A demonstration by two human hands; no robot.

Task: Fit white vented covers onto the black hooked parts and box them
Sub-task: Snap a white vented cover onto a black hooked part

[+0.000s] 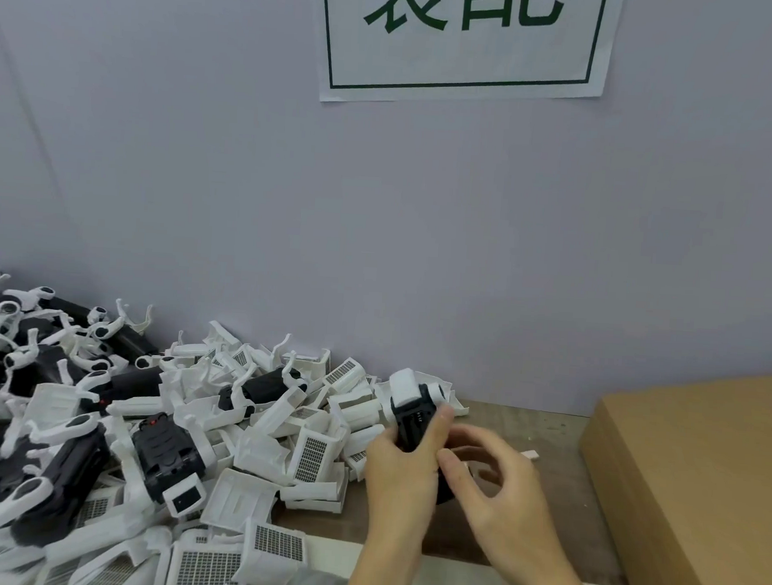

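At the far left I saw a heaped pile of black plastic bodies with curved white hooks, spilling across the table. Just right of it, and mixed into its edge, lay a heap of loose white plastic covers with gridded vent panels, some face up, some on their sides.

Right of centre, the left hand gripped one black hooked part with a white end piece, fingers and thumb curled round its dark body, holding it upright above the table near the wall. The right hand sat just beside it, fingers loosely curved toward the base of the part; motion blur hid whether it pinched anything, so I could not tell its grip.

I judged the step in hand to be the fitting itself: one part was up and being worked on, not yet boxed. Whether a vented cover was already seated on it I could not make out. The next move would call for lining a cover up squarely with the body and pressing it home, then carrying the piece rightward.

At the far right stood a plain brown cardboard box, its flat top toward me.

The surface was a worn brown wooden tabletop. Behind ran a pale grey-lilac wall, with a white paper sign bearing a green border and green characters high up.
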